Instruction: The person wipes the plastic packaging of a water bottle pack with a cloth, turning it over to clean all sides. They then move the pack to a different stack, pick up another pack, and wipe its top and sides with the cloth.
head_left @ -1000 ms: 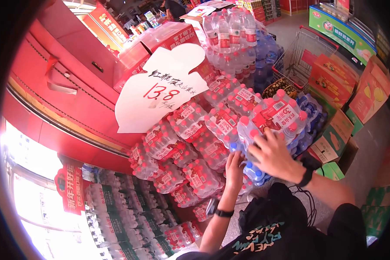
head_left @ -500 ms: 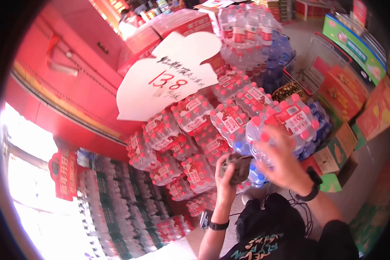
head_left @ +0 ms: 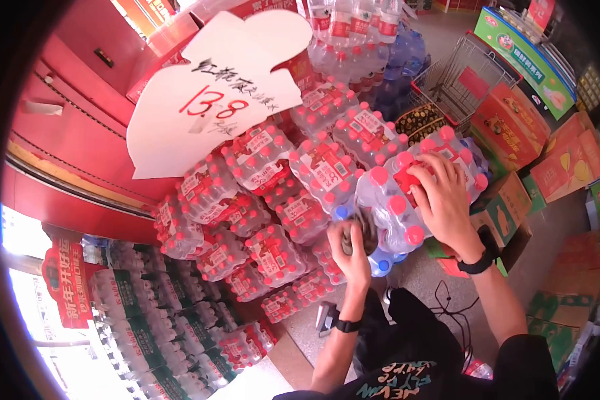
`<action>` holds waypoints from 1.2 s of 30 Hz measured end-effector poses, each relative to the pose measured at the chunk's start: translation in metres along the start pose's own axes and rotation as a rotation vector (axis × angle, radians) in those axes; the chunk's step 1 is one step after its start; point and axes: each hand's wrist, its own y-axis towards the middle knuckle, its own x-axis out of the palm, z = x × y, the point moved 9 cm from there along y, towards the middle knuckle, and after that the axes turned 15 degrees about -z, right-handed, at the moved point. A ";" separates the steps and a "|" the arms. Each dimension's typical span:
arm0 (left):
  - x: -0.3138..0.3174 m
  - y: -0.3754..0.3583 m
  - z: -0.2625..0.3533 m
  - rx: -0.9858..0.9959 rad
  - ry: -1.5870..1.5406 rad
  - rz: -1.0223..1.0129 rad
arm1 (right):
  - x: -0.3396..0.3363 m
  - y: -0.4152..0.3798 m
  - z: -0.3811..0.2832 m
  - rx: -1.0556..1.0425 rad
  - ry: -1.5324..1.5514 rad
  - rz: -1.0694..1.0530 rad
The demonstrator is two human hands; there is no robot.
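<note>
My left hand is closed around a crumpled dark cloth, beside the front of the bottle stack. My right hand, with a dark band on its wrist, lies over the top of a shrink-wrapped pack of water bottles with red caps and a red label. Its fingers curl onto the label and the wrap, and the thumb sits apart from them. The fingertips pressing the film are partly hidden. Under this pack, blue-capped bottles show.
More red-capped packs are stacked to the left, below a white price sign. Green-labelled packs stand at lower left. A shopping cart and open cardboard boxes are on the right. Black cables lie on the floor.
My right hand has come down from a blurred position above the pack onto its label. My left hand keeps the cloth. The whole view has shifted, with the stack now further left and higher.
</note>
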 end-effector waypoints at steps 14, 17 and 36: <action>0.020 0.051 0.084 0.211 0.321 -0.231 | 0.000 0.002 -0.005 0.008 -0.015 -0.004; 0.055 0.062 0.118 0.399 0.460 -0.323 | 0.002 0.003 -0.004 0.006 0.000 -0.012; 0.034 0.042 0.008 0.237 -0.254 0.106 | -0.025 -0.001 -0.010 -0.007 0.048 0.046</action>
